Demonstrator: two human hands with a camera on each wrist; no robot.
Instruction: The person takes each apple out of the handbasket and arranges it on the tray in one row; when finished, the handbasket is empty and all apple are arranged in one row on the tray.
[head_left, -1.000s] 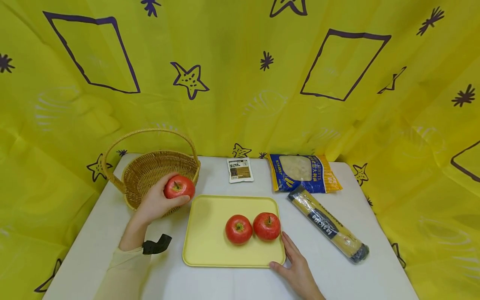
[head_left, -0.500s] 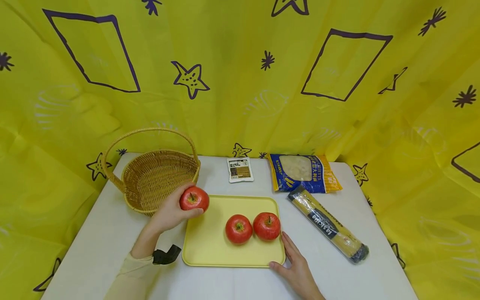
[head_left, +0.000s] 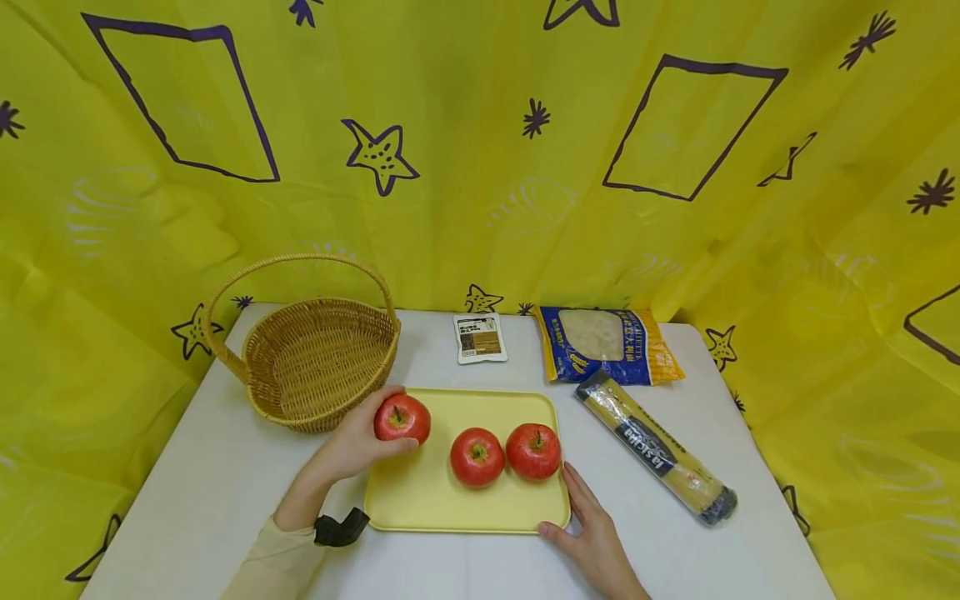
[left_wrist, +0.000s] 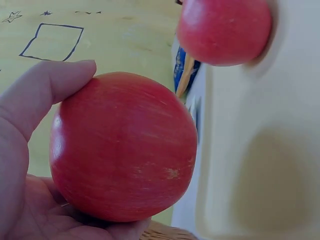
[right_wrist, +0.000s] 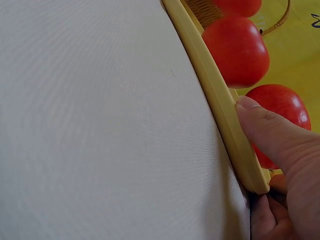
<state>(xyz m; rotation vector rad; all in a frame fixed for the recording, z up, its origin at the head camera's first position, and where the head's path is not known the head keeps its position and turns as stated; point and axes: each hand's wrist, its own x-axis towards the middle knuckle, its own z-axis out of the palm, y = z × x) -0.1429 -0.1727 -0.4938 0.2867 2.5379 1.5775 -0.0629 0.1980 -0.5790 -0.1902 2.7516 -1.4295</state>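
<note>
My left hand grips a red apple over the left part of the yellow tray. In the left wrist view the thumb lies on one side of this apple and the fingers curl round the other; a shadow falls on the tray apart from it. Two more red apples, a middle one and a right one, sit side by side on the tray. My right hand holds the tray's near right corner, its thumb on the front rim and its fingers round the side.
A wicker basket with a tall handle stands behind the tray on the left. Along the back lie a small white-and-brown packet and a blue-and-yellow pasta bag. A long spaghetti pack lies diagonally on the right.
My left hand has carried the apple from in front of the basket rightward and nearer, over the tray's left side. The right hand stays at the tray's corner.
</note>
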